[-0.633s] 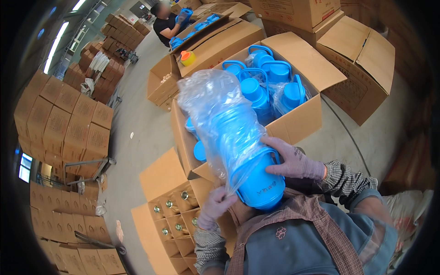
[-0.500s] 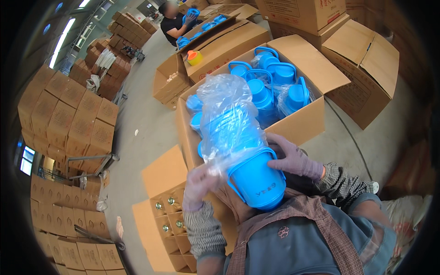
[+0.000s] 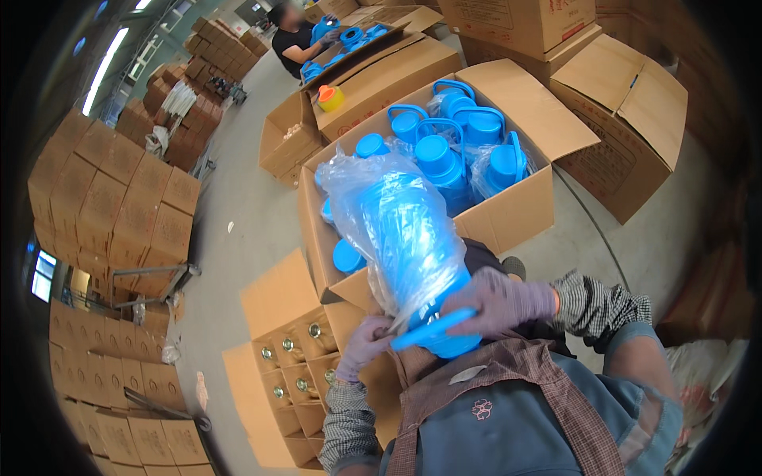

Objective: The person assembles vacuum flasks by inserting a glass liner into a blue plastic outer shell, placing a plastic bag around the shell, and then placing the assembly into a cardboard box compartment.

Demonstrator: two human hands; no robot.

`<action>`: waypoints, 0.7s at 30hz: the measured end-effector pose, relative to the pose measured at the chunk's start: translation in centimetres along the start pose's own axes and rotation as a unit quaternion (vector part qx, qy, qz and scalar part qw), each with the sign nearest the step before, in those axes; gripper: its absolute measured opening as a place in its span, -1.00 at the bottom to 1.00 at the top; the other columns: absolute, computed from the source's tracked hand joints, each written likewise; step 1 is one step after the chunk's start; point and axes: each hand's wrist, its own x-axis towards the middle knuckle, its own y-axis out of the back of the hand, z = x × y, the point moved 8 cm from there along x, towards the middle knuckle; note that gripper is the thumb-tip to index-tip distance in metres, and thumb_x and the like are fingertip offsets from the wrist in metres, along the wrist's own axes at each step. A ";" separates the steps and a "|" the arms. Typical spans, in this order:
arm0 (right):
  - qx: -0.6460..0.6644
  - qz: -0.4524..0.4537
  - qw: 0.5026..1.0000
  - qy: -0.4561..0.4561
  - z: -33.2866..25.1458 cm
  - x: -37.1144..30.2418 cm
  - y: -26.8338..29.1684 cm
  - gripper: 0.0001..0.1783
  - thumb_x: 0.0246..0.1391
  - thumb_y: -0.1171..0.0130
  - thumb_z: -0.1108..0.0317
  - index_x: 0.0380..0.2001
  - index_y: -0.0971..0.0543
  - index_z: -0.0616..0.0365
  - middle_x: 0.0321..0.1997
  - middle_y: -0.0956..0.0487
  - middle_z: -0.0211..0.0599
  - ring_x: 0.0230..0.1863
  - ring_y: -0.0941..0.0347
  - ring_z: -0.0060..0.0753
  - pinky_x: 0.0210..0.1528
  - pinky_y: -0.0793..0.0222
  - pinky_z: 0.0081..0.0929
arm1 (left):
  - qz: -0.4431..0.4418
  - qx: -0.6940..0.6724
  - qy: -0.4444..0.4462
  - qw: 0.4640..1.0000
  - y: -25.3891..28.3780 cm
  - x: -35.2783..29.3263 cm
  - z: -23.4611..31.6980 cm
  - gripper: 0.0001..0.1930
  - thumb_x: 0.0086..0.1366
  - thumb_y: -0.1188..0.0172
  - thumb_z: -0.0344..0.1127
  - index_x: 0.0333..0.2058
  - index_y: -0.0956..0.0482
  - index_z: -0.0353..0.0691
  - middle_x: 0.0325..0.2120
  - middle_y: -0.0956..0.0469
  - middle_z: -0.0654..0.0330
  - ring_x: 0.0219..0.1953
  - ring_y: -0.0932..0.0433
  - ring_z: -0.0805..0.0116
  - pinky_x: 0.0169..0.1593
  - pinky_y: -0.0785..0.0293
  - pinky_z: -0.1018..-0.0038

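While the left hand (image 3: 363,347) curls its gloved fingers round the handle end from below, the right hand (image 3: 500,303) lies clamped over the base of the blue jug (image 3: 413,238) in its clear plastic bag (image 3: 373,190), held close against the apron. Its long axis runs up and away from both hands toward the open carton (image 3: 508,214) of matching jugs beyond.

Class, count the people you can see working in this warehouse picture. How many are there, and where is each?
2. The camera wearer at the bottom, gloved left hand and right hand holding a bagged blue jug; a co-worker at top. Stacks may hide others.
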 end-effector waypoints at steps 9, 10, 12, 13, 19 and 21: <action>0.282 0.400 0.872 -0.004 -1.5 -2.7 16.7 -0.58 0.18 -0.20 0.17 -0.10 -0.59 0.37 -0.65 -0.40 -0.57 -0.72 -0.20 -0.76 -0.64 -0.22 -0.72 | 0.114 0.033 -0.232 0.966 -0.7 9.2 17.7 -0.75 0.33 -0.16 -0.33 -0.09 -0.58 -0.32 -0.23 -0.53 0.23 -0.18 -0.47 0.45 -0.12 -0.40 0.50; 0.301 0.419 0.856 0.030 -1.0 -3.5 18.4 -0.54 0.21 -0.13 0.19 -0.04 -0.53 0.43 -0.68 -0.27 -0.64 -0.74 -0.12 -0.79 -0.65 -0.19 -0.73 | 0.110 0.063 -0.230 0.965 -1.1 11.0 20.4 -0.74 0.34 -0.17 -0.29 -0.08 -0.59 -0.31 -0.24 -0.52 0.26 -0.18 -0.45 0.49 -0.10 -0.39 0.52; 0.323 0.436 0.835 0.085 0.2 -4.8 20.8 -0.49 0.25 -0.03 0.24 0.07 -0.43 0.52 -0.71 -0.09 -0.72 -0.75 0.00 -0.85 -0.67 -0.14 -0.76 | 0.092 0.076 -0.252 0.960 -2.2 14.8 24.0 -0.73 0.36 -0.18 -0.22 -0.11 -0.61 -0.30 -0.27 -0.51 0.31 -0.21 -0.42 0.53 -0.10 -0.37 0.54; 0.328 0.433 0.833 0.106 0.8 -4.9 21.5 -0.48 0.26 0.00 0.27 0.11 -0.39 0.54 -0.70 -0.04 -0.73 -0.75 0.03 -0.87 -0.66 -0.12 -0.79 | 0.079 0.058 -0.276 0.956 -2.6 16.4 24.7 -0.73 0.35 -0.19 -0.21 -0.14 -0.62 -0.30 -0.28 -0.51 0.32 -0.24 -0.42 0.53 -0.12 -0.36 0.55; 0.252 0.460 0.851 -0.016 3.4 -2.7 23.2 -0.51 0.32 0.12 0.26 0.14 -0.41 0.45 -0.65 -0.04 -0.73 -0.69 0.04 -0.86 -0.63 0.01 -0.75 | 0.124 -0.110 -0.206 0.964 -3.8 25.7 19.1 -0.72 0.32 -0.22 -0.15 -0.22 -0.65 -0.27 -0.49 -0.48 0.34 -0.40 -0.39 0.54 -0.30 -0.33 0.52; 0.239 0.474 0.843 -0.084 5.3 -1.3 24.0 -0.54 0.34 0.16 0.28 0.13 -0.43 0.42 -0.63 -0.04 -0.72 -0.67 0.04 -0.83 -0.62 -0.02 -0.72 | 0.204 -0.118 -0.185 0.954 -3.3 26.0 18.6 -0.75 0.34 -0.20 -0.19 -0.22 -0.65 -0.28 -0.55 -0.45 0.35 -0.46 -0.34 0.57 -0.38 -0.28 0.53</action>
